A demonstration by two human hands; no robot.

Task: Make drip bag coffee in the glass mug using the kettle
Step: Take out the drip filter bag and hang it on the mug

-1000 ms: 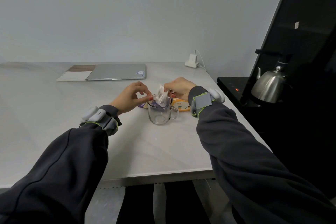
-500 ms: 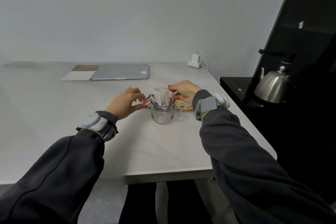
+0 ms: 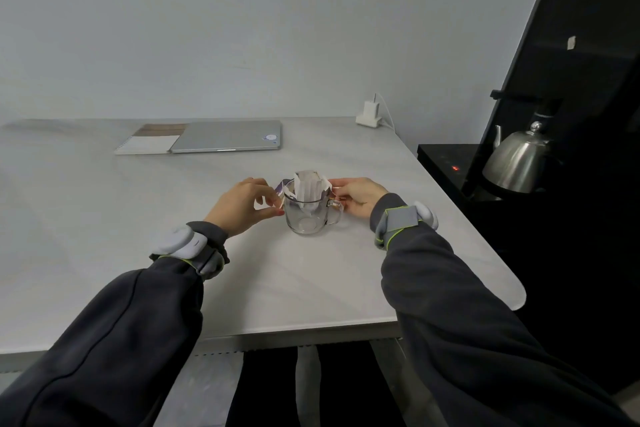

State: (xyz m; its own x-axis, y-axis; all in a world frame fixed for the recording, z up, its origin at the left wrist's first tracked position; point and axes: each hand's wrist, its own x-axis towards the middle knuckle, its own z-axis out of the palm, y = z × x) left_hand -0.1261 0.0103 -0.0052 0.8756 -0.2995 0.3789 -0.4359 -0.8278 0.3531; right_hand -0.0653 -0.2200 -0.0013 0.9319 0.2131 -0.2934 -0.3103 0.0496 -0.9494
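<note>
The glass mug (image 3: 309,218) stood on the table (image 3: 138,218) near its right edge, the drip bag (image 3: 308,188) hung in its mouth, left hand (image 3: 244,206) and right hand (image 3: 360,196) each pinching a paper ear, the kettle (image 3: 516,163) well apart at far right.

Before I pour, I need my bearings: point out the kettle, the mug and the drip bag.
kettle (image 3: 516,163), head view, on its steel body.
mug (image 3: 306,226), head view, on its lower glass wall.
drip bag (image 3: 308,188), head view, on its white paper front.
</note>
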